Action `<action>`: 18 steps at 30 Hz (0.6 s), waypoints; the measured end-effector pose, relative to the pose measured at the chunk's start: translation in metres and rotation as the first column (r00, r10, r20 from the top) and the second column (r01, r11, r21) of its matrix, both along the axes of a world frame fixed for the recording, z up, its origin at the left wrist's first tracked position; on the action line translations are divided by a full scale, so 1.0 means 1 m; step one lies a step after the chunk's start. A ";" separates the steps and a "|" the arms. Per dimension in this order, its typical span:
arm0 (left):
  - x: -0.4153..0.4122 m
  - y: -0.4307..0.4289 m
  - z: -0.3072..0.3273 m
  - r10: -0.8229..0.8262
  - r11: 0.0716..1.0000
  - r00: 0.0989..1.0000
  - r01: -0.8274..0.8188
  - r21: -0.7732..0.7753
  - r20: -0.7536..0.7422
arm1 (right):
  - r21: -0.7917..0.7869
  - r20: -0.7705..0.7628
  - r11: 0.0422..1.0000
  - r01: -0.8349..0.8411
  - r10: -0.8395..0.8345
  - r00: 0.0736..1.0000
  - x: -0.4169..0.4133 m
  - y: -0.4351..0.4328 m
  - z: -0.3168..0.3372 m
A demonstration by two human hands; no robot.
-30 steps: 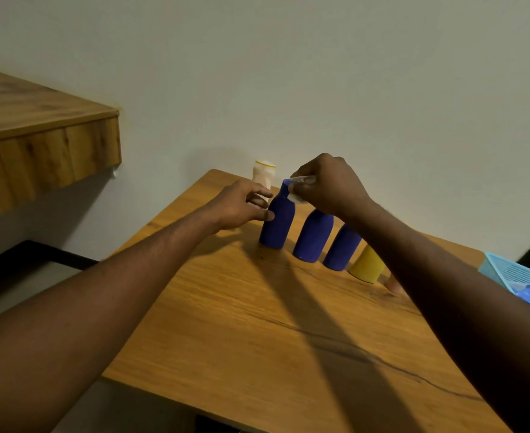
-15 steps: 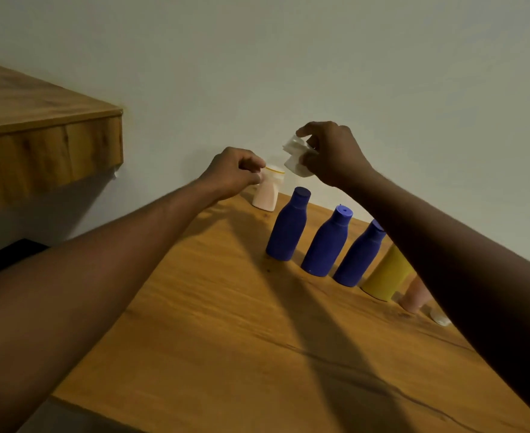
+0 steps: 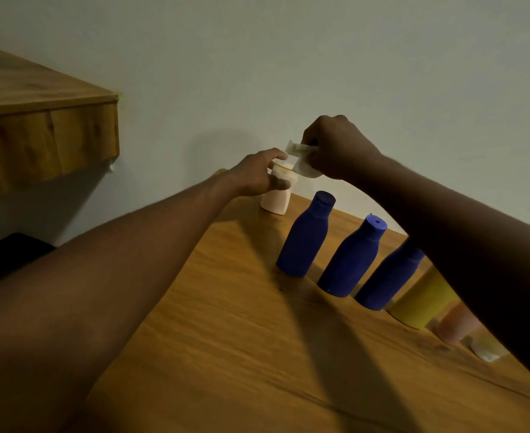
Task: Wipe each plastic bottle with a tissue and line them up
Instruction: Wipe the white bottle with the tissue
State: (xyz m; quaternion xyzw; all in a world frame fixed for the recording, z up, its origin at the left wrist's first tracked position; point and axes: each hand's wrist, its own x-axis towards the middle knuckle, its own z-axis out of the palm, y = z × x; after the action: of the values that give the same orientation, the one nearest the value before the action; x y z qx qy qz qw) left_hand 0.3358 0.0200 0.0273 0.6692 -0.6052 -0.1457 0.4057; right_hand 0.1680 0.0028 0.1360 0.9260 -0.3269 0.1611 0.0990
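Plain pale wall (image 3: 288, 57) behind; a wooden table (image 3: 226, 339) runs away to a far corner, and a wooden shelf (image 3: 38, 132) juts out high on the left. Pale bottle (image 3: 277, 200) stands upright at that far corner, long axis vertical, apart from the row. Left hand (image 3: 257, 171) curls round its neck just under the yellow-ringed cap. Right hand (image 3: 335, 148) pinches a crumpled white tissue (image 3: 304, 165), which hangs just right of the cap; whether it touches the cap, cannot tell. Key relation: the bottle lies below and slightly left of the tissue, so the wipe, as I judge it, runs down the upright body while the left hand steadies it. Row nearer the camera, each bottle just beside the next: first blue bottle (image 3: 304, 242), second blue bottle (image 3: 351, 260), third blue bottle (image 3: 385, 276), yellow bottle (image 3: 423, 301), pinkish bottle (image 3: 454, 326), the last three partly hidden by the right forearm. Pale bottle is not yet in line; the likely slot is beside the first blue bottle. Visible caps are on, contents unseen; no tray or bin in frame.
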 end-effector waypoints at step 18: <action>-0.020 0.074 0.007 0.098 0.978 0.993 -0.109 -0.178 -0.068 | -0.050 0.187 0.993 -0.109 0.117 0.975 -0.027 0.057 0.016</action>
State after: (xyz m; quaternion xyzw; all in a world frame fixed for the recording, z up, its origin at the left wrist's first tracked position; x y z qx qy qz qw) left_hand 0.3155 0.0940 0.0339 0.6556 -0.5681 -0.0882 0.4895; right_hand 0.1409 0.0594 0.1521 0.9213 -0.2784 0.2604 0.0765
